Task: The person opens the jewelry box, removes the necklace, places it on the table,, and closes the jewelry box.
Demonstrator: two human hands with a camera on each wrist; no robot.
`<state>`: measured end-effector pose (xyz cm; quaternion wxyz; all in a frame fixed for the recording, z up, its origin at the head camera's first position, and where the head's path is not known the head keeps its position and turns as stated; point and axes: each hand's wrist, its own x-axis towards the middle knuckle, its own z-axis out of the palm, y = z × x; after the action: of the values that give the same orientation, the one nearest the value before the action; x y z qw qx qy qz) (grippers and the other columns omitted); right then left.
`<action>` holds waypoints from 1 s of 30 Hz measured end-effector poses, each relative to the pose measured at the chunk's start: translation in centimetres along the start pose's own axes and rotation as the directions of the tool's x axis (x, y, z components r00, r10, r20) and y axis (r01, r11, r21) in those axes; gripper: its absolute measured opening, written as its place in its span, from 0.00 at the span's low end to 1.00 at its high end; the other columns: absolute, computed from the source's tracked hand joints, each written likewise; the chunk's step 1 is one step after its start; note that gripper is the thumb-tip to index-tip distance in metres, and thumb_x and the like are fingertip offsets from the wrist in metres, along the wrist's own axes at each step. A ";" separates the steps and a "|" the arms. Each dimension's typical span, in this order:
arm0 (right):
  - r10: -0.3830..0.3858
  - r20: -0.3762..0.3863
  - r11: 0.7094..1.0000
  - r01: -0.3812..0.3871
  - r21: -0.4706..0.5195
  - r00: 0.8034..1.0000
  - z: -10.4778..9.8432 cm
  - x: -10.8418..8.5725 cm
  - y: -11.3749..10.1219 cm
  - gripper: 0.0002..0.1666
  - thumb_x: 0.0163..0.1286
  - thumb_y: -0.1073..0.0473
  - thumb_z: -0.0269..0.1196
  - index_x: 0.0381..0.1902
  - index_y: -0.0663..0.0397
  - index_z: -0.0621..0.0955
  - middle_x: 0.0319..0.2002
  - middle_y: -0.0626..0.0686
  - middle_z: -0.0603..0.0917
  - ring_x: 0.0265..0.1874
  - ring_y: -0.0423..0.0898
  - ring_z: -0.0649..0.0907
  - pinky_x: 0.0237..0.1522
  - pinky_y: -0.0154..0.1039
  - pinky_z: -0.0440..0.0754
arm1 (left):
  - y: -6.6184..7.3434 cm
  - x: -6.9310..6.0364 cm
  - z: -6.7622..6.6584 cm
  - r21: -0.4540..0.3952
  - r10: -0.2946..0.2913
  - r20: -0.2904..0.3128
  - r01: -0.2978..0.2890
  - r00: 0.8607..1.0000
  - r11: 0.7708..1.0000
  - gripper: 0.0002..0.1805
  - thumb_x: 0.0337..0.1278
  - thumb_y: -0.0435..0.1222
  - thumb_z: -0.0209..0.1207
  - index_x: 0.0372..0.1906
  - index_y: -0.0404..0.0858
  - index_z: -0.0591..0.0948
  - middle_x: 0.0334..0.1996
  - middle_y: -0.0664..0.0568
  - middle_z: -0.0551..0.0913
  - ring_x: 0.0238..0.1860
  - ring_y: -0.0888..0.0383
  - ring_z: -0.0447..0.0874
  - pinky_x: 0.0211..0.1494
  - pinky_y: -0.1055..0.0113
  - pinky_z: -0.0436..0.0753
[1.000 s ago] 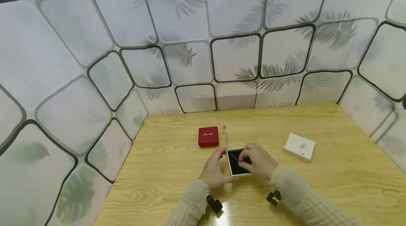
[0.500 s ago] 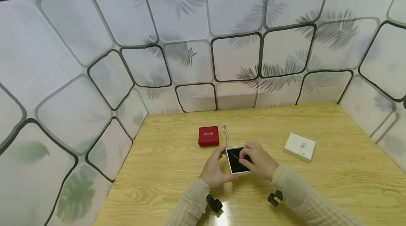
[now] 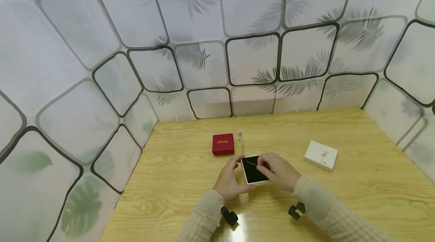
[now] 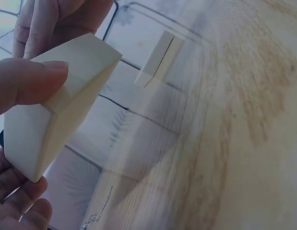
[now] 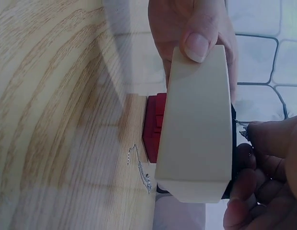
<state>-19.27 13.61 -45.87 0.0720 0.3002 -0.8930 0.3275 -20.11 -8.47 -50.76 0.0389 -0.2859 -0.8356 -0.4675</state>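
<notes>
My left hand (image 3: 228,181) grips a shallow white box (image 3: 259,182) by its left side, thumb on the near wall and fingers at the far left corner. Black padding (image 3: 253,174) fills the box. A thin silver chain (image 3: 251,163) runs across the padding, and my right hand (image 3: 279,172) pinches one end of it between thumb and fingertips. In the right wrist view, a small bunch of chain (image 5: 244,133) shows at the right thumb tip. The left wrist view shows the box (image 4: 71,86) tilted from below, the left thumb pressed on its side.
A red jewelry box (image 3: 223,144) lies behind the left hand, with a second silver chain (image 3: 241,142) beside it on the wooden table (image 3: 170,181). A white lid with a pink flower print (image 3: 321,155) rests to the right. Patterned fabric (image 3: 204,64) walls the back and sides.
My right hand has shifted slightly up and away within the box, taking its end of the chain along, so the chain lies at a flatter angle. The left hand keeps its grip.
</notes>
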 end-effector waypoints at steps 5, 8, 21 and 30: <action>-0.018 0.000 0.999 0.018 0.038 1.000 -0.2 -0.1 0.0 0.05 0.72 0.57 0.58 0.35 0.47 0.75 0.29 0.38 0.72 0.29 0.36 0.71 0.30 0.32 0.73 | -0.1 0.0 0.0 -0.039 -0.011 0.001 0.011 1.000 0.999 0.56 0.34 0.41 0.79 0.72 0.44 0.60 0.65 0.49 0.69 0.63 0.58 0.67 0.65 0.59 0.71; -0.025 -0.005 0.999 0.025 0.045 1.000 -0.3 -0.2 0.0 0.05 0.72 0.58 0.59 0.34 0.45 0.74 0.30 0.39 0.72 0.29 0.36 0.72 0.30 0.32 0.74 | -0.1 0.0 0.0 -0.049 0.000 -0.004 0.000 1.000 0.999 0.56 0.35 0.42 0.78 0.73 0.46 0.58 0.64 0.53 0.69 0.61 0.58 0.68 0.64 0.58 0.72; -0.042 -0.060 0.999 0.044 0.025 0.997 -0.2 -0.5 0.2 0.11 0.64 0.61 0.67 0.31 0.41 0.75 0.31 0.37 0.73 0.31 0.37 0.74 0.32 0.32 0.76 | -0.1 0.0 -0.1 -0.070 0.049 -0.005 -0.049 0.999 0.996 0.52 0.35 0.40 0.79 0.70 0.48 0.64 0.64 0.52 0.70 0.63 0.57 0.67 0.61 0.54 0.75; -0.044 -0.136 0.999 0.042 -0.014 0.990 -0.7 -0.5 0.7 0.09 0.62 0.62 0.68 0.34 0.42 0.79 0.34 0.37 0.77 0.33 0.38 0.75 0.35 0.41 0.79 | -0.1 0.0 -0.1 -0.087 0.045 -0.005 -0.046 0.999 0.995 0.51 0.36 0.40 0.78 0.70 0.48 0.64 0.64 0.49 0.70 0.64 0.56 0.67 0.62 0.53 0.74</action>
<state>-19.33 14.72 -45.85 0.1415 0.2958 -0.8812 0.3404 -20.20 -8.56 -50.80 0.0385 -0.3054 -0.8077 -0.5028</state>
